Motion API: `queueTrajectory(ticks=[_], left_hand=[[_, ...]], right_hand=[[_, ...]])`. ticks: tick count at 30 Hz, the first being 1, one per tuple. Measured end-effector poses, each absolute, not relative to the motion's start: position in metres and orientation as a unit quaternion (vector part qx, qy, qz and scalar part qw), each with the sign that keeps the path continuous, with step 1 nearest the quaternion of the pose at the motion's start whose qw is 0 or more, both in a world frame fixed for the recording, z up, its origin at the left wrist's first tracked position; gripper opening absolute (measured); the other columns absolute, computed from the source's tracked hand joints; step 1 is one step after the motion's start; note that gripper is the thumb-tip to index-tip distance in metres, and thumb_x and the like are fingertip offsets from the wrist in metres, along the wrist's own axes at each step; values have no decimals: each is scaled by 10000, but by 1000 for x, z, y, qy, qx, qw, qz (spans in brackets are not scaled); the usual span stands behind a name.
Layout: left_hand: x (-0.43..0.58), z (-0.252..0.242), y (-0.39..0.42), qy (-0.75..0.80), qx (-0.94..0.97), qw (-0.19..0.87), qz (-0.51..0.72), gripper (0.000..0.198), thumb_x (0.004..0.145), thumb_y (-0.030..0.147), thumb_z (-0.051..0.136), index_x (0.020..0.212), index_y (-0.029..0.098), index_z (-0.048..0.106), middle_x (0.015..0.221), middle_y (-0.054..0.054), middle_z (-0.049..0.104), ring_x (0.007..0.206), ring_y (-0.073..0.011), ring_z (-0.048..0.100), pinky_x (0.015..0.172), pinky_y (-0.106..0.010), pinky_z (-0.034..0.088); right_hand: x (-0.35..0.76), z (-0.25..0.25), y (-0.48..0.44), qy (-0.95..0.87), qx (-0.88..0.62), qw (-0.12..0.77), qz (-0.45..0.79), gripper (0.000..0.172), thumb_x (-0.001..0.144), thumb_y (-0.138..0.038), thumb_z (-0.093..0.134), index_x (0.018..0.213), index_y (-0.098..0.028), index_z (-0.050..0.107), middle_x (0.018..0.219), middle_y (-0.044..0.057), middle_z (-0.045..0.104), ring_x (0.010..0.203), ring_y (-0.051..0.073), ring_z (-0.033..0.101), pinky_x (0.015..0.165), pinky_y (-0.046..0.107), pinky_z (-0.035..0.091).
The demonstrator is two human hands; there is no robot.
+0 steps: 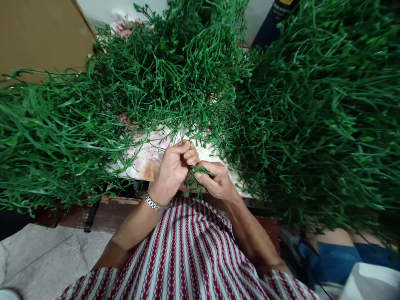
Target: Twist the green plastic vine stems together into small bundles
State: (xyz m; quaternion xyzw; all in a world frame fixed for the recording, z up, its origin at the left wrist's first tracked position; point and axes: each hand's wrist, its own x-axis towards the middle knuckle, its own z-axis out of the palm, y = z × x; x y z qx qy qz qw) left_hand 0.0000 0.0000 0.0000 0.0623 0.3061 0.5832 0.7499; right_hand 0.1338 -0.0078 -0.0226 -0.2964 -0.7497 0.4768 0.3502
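1. Head view: the left hand, wearing a wristwatch, curls with its fingertips pressed onto a green sprig; the right hand pinches the same sprig from the other side; it sits between both hands, above the floral cloth.
2. Heaps of green stems crowd round; gripping close to the joint, clear of the heaps, should avoid snagging.
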Motion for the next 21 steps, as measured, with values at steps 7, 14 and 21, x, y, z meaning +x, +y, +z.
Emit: queueTrajectory(ticks=[7,14,21], left_hand=[[-5,-1,-8,282,68,721,630,242,805,45,442,579,129,474,525,8,494,479,-74,502,532,-192,445],[-9,-5,-10,289,100,787,536,189,728,40,516,576,142,472,447,30,439,331,-56,369,344,-151,292],[-13,-1,-14,286,137,816,484,130,643,71,609,580,135,516,417,48,413,286,-47,342,313,-147,271]], right_hand=[[139,-19,-1,-778,-314,325,436,267,828,-207,472,604,-174,329,569,-57,270,516,55,265,513,198,237],[145,-20,-3,-786,-255,244,508,247,816,-201,463,594,-166,361,538,-60,294,498,49,268,496,191,241],[150,-21,-1,-776,-210,194,563,271,824,-284,482,598,-152,416,534,-59,274,484,47,250,467,195,226]])
